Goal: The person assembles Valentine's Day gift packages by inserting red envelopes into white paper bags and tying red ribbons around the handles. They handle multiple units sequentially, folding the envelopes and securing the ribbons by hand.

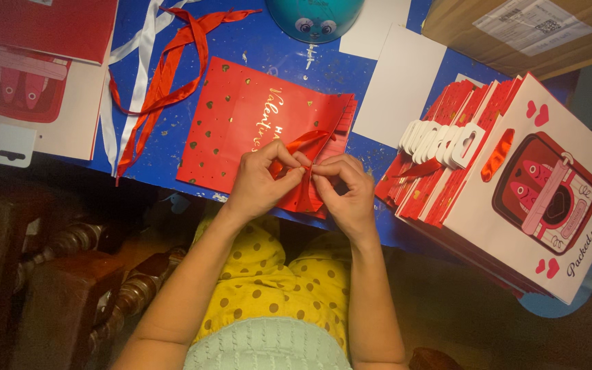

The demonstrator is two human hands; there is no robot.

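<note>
Centrally, a red ribbon (pixel 301 144) is pinched between the fingers (pixel 296 162) of the left hand (pixel 260 179) and the right hand (pixel 347 188), both equally near, fingertips closed narrowly on it. Its long axis runs away from the body, over a flat red gift bag (pixel 241 120) with gold hearts on the blue desk (pixel 268 48). A stack of red-and-white bags (pixel 543 199) is set to the right; loose ribbons (pixel 152 75) to the left.
</note>
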